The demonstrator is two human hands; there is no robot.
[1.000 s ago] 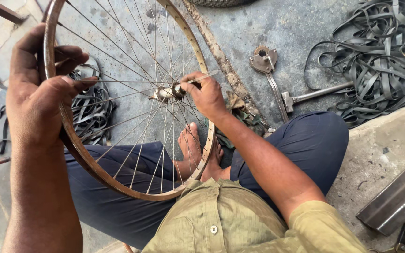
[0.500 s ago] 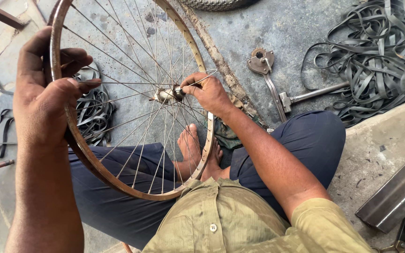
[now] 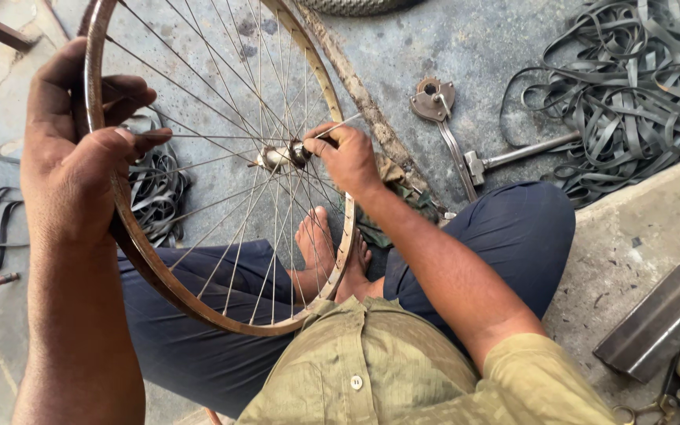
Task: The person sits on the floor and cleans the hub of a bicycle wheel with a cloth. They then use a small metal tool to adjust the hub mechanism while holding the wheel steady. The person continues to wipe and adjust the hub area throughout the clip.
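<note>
We see one spoked bicycle wheel (image 3: 131,252) held upright over the lap of a person seated on the concrete floor (image 3: 497,47). Our left hand (image 3: 80,149) is clamped on the rusty rim at the left, thumb and fingers wrapped around it. Our right hand (image 3: 348,153) is closed around the hub (image 3: 281,155) at the wheel's centre, fingers pinched on the axle end. Two bare feet (image 3: 316,244) show through the spokes, near the lower rim. On the floor to the far right lie two metal tools: a flat wrench (image 3: 438,110) with a round head, and a hammer (image 3: 513,155) just beside it. One tangled heap of black rubber strips (image 3: 639,86) lies at the far right, a smaller bundle (image 3: 155,185) sits behind the wheel, and one grey metal block (image 3: 659,319) rests near right.
</note>
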